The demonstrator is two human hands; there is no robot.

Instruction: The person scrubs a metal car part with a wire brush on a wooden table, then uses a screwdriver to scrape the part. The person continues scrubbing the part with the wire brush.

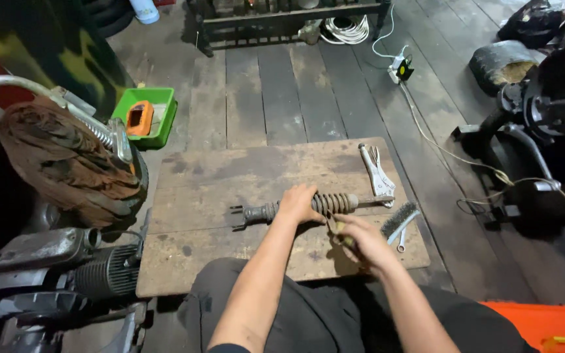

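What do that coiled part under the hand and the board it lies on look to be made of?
The coil-spring part looks like steel: dull grey-brown, grimy, perhaps rusty, with a bare rod end. The left hand grips it. The board looks like unfinished wood or plywood: tan, matte, dark-stained.

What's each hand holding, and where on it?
Left hand grips the shock absorber mid-body, beside the spring. Right hand holds a small tool; kind unclear.

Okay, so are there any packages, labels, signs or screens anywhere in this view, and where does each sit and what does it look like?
Green tray: on the plank floor left of the wooden board, a shallow square bin.
Orange device: lying in that tray, rounded rectangle with a dark screen-like face; too small to tell more.
No packages, signs or readable labels show near the left hand on the shock absorber or the right hand.
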